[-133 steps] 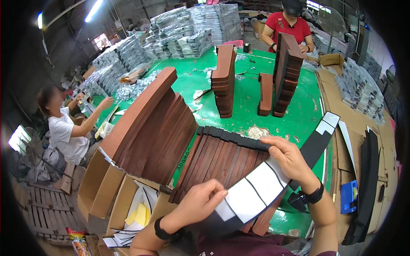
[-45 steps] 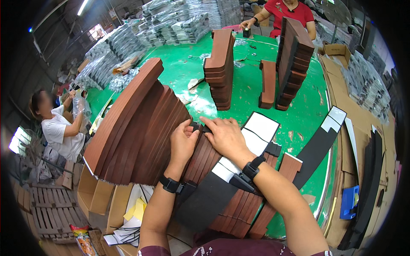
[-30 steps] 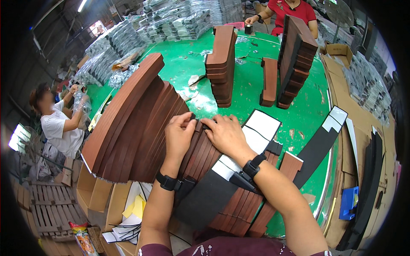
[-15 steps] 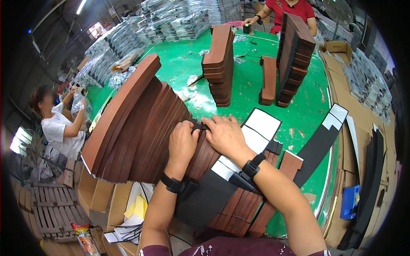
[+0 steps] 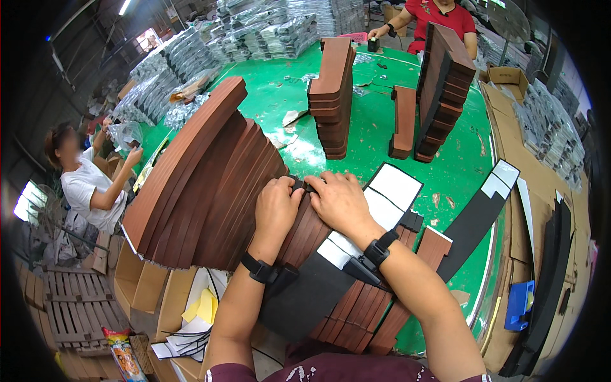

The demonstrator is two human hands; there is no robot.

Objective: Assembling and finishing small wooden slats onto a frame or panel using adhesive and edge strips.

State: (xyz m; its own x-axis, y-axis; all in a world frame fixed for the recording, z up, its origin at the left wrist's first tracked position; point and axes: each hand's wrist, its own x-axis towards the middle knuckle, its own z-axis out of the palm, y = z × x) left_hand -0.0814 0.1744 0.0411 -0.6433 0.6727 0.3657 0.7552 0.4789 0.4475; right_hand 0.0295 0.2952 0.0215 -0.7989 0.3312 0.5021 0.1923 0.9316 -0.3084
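Observation:
Side by side at the middle, my two hands work on a small black piece at the far end of a row of brown wood-grain boards. Curled fingers and thumb of my left hand grip it from the left. From the right, the fingertips of my right hand press on the same piece, which they mostly cover. A large fanned stack of brown boards stands just left of my left hand. Beneath my right forearm lies a black sheet with white backing squares, across more brown boards.
Upright brown board stacks stand farther back on the green table. A black strip lies at right, near a blue tape dispenser. Open cartons sit at lower left. Co-workers are at left and far side.
My hands stay on the black piece with hardly any shift. The whole view has moved slightly. At left, the co-worker's hands and clear plastic bag have changed position.

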